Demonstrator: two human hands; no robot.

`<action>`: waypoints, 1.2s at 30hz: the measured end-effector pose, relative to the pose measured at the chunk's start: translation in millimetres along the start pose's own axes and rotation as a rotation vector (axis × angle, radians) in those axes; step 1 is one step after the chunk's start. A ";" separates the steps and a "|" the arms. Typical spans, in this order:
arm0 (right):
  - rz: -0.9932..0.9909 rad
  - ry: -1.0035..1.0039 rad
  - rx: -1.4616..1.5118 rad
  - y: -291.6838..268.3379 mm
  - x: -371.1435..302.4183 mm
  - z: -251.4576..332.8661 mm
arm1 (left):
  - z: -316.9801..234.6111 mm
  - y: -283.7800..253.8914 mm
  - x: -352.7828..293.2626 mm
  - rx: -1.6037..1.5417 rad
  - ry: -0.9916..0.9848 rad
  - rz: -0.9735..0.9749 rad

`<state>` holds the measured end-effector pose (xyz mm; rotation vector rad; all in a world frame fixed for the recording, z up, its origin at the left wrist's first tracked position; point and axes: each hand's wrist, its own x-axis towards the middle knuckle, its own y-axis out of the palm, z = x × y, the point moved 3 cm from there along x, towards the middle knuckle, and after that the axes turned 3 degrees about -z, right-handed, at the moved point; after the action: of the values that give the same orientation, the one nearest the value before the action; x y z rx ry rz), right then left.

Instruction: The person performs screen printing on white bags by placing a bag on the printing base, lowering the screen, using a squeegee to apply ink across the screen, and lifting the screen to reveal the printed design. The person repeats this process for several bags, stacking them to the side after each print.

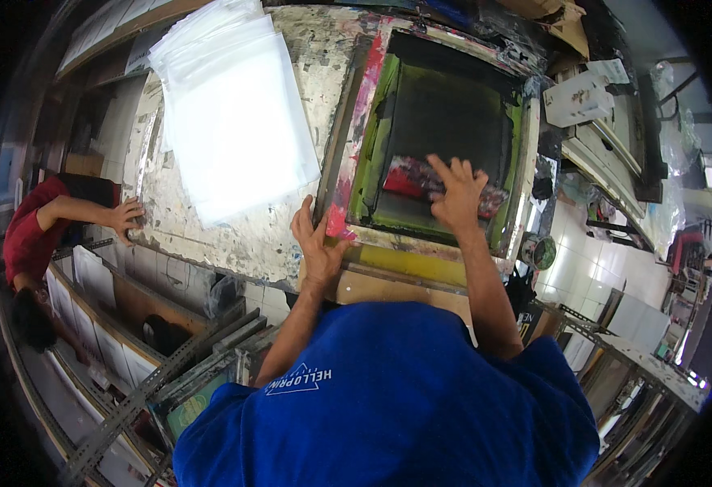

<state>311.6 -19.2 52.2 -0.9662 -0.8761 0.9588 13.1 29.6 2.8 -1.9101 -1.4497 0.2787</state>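
In front of me lies a screen-printing frame (362,122), its border stained pink and its mesh dark with a green margin. Across the lower part of the mesh rests a squeegee (404,180), red and dark with ink stains. My right hand (458,195) is closed over the squeegee, fingers bent across its top; its lower edge is hidden. At the frame's near left corner, my left hand (320,247) rests with fingers apart, touching the corner and holding nothing. Left of the frame, a stack of white translucent sheets (238,122) lies fanned on the stained table (149,195).
At the table's left end a person in red (35,227) bends down, one hand on the table edge. Shelving (104,325) stands lower left, a metal rack (615,349) lower right. A white box (576,99) sits right of the frame, beside a small ink-stained can (539,252).
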 end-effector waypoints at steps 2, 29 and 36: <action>-0.109 -0.045 0.001 6.1 33.2 -18.4 | -0.2 -1.5 -0.2 0.029 -0.012 0.021; -0.081 0.053 0.380 -33.0 261.5 -112.8 | 3.5 -3.7 -5.6 -0.104 0.021 0.014; 0.019 0.197 0.666 -89.5 114.3 -41.1 | -1.6 0.1 -7.5 -0.316 0.022 -0.113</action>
<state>408.8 53.2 141.8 -0.4806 -0.3355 1.0541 11.4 22.1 2.1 -2.0582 -1.6579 -0.0272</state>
